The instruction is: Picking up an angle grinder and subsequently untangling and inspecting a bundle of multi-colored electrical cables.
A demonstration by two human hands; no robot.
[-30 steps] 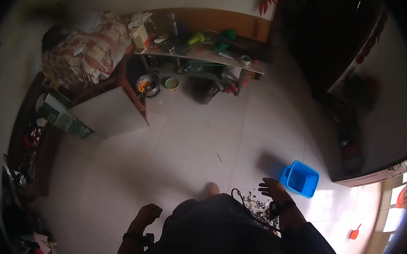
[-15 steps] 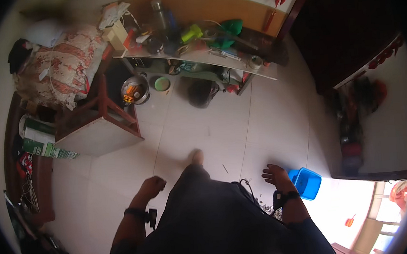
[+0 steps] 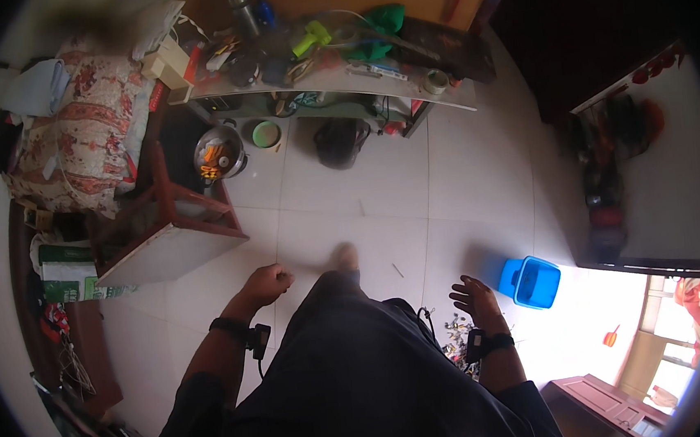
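My left hand [image 3: 266, 284] hangs over the tiled floor with its fingers curled in, and nothing shows in it. My right hand [image 3: 473, 295] is open, fingers apart, holding nothing. Just right of it stands a blue plastic bin [image 3: 533, 282], apart from the hand. Below my right hand a scatter of small mixed bits [image 3: 458, 337] lies on the floor, partly hidden by my body and wrist. A thin stick-like piece [image 3: 398, 270] lies between my hands. One foot [image 3: 348, 257] shows ahead of my dark clothing.
A low cluttered table [image 3: 331, 76] spans the back, with a dark bag [image 3: 341, 143] beneath its edge. A tipped wooden stool [image 3: 173, 250], a metal pot [image 3: 234, 158] and a green bowl [image 3: 266, 134] are at left. Cabinets [image 3: 599, 404] and an orange dustpan-like thing [image 3: 611, 336] are lower right.
The view has shifted, showing more of the lower-right cabinet and the scattered bits. My left hand sits slightly higher in the picture. The blue bin appears farther up and right.
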